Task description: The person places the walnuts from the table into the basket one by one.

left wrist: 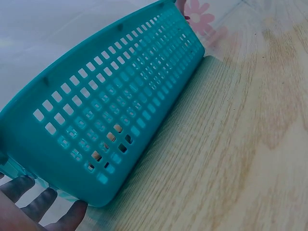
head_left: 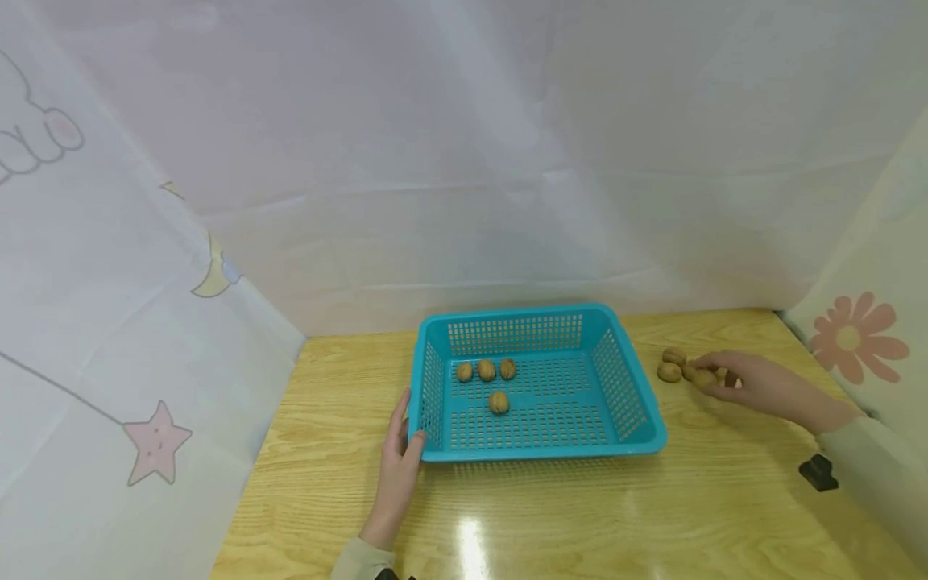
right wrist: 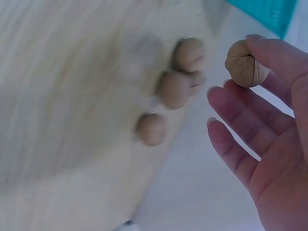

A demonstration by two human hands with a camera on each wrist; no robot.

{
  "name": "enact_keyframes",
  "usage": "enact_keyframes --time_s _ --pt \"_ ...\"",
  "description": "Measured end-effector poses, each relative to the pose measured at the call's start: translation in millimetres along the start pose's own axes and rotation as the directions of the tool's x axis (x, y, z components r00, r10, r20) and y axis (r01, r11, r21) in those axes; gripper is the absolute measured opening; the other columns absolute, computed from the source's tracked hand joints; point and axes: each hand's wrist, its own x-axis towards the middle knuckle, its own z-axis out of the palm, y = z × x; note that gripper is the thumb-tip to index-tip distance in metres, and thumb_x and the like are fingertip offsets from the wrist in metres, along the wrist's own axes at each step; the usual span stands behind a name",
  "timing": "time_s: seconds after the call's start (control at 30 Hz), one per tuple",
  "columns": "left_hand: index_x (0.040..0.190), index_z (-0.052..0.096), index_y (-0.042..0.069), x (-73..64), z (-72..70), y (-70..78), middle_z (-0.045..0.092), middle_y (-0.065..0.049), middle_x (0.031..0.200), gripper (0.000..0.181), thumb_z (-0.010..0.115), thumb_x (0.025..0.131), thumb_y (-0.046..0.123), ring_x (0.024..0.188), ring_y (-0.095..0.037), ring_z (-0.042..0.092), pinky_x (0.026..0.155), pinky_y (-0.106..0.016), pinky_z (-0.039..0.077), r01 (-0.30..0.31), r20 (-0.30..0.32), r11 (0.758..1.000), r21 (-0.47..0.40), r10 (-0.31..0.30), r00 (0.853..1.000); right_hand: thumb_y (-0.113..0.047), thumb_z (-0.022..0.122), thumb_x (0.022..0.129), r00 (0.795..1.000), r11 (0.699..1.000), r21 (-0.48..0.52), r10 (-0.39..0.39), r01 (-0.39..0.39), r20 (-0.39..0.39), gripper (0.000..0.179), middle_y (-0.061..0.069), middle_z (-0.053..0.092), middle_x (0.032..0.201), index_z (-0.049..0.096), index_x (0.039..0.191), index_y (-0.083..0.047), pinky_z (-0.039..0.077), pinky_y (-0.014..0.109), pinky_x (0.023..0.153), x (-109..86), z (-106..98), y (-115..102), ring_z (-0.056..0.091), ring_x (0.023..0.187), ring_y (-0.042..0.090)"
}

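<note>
A blue plastic basket (head_left: 540, 453) with slotted walls stands on the wooden table, holding several walnuts: a row of three (head_left: 486, 370) towards its back left and one walnut (head_left: 499, 402) in front of them. My left hand (head_left: 399, 463) grips the basket's left side near the front corner, thumb at the rim; in the left wrist view its fingers (left wrist: 41, 204) lie against the outer wall. To the right of the basket, my right hand (head_left: 768, 388) pinches a walnut (right wrist: 246, 63) between thumb and fingers. Beside that hand lie several loose walnuts (head_left: 669, 372) in a cluster.
The wooden table (head_left: 326, 419) meets a pale hanging sheet (head_left: 471, 201) along its back edge. More printed sheet, with a pink star (head_left: 157, 443) on the left and a flower (head_left: 859, 337) on the right, closes off both sides.
</note>
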Motion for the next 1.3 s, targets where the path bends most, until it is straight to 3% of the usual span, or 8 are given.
enact_keyframes --time_s 0.13,0.37,0.57,0.73,1.07,1.3 --pt "0.167 0.025 0.024 1.0 -0.1 0.7 0.048 -0.024 0.154 0.07 0.045 0.104 0.002 0.14 -0.04 0.05 0.108 -0.05 0.049 -0.001 -0.003 1.0 0.002 0.001 1.0 -0.012 0.081 0.089 0.999 0.999 -0.026 -0.027 0.027 -0.019 0.038 -0.002 0.068 0.106 0.069 0.124 -0.001 0.05 0.025 0.06 9.0 -12.2 -17.9 0.054 0.078 -0.004" --pt "0.167 0.025 0.024 1.7 -1.6 0.8 0.047 -0.025 0.155 0.07 0.045 0.104 0.002 0.141 -0.04 0.049 0.108 -0.049 0.049 -0.016 -0.001 1.0 -0.001 0.016 1.0 -0.016 0.079 0.092 0.999 0.999 -0.02 -0.029 0.03 0.034 0.039 -0.008 0.064 0.101 0.069 0.127 -0.003 0.048 0.023 0.06 25.1 -29.3 -46.6 0.054 0.078 -0.003" --pt "0.167 0.025 0.024 2.0 -2.3 0.6 0.049 -0.025 0.153 0.07 0.044 0.104 0.002 0.139 -0.042 0.051 0.107 -0.049 0.05 -0.01 0.005 1.0 -0.007 0.01 1.0 -0.018 0.08 0.091 0.995 0.995 -0.047 -0.092 0.093 0.024 0.036 -0.014 0.064 0.099 0.071 0.124 -0.007 0.048 0.023 0.061 39.4 -39.4 -70.0 0.053 0.079 -0.005" --pt "0.167 0.025 0.023 1.6 -3.0 0.4 0.051 -0.025 0.151 0.07 0.045 0.104 0.002 0.137 -0.043 0.052 0.106 -0.05 0.051 -0.013 0.002 1.0 -0.005 0.013 1.0 -0.025 0.076 0.096 0.992 0.995 -0.028 -0.095 0.097 0.081 0.038 -0.014 0.062 0.1 0.069 0.129 -0.009 0.048 0.025 0.064 57.7 -45.6 -90.6 0.055 0.082 -0.001" --pt "0.167 0.024 0.022 -0.4 -3.1 -0.4 0.051 -0.026 0.15 0.07 0.045 0.103 0.002 0.137 -0.044 0.052 0.105 -0.053 0.051 -0.009 -0.007 1.0 0.006 0.009 1.0 -0.025 0.073 0.099 0.973 0.982 -0.011 -0.184 0.187 0.137 0.033 -0.011 0.063 0.109 0.069 0.13 -0.015 0.053 0.03 0.074 98.9 -46.3 -131.0 0.056 0.085 0.004" --pt "0.167 0.025 0.018 -1.1 -1.3 -1.5 0.05 -0.027 0.151 0.069 0.045 0.103 0.001 0.137 -0.044 0.052 0.103 -0.049 0.052 -0.021 -0.015 1.0 0.004 0.021 1.0 -0.027 0.073 0.098 0.955 0.967 0.016 -0.255 0.255 0.151 0.032 -0.005 0.068 0.119 0.07 0.128 -0.015 0.052 0.033 0.077 129.4 -31.0 -150.3 0.058 0.088 0.013"
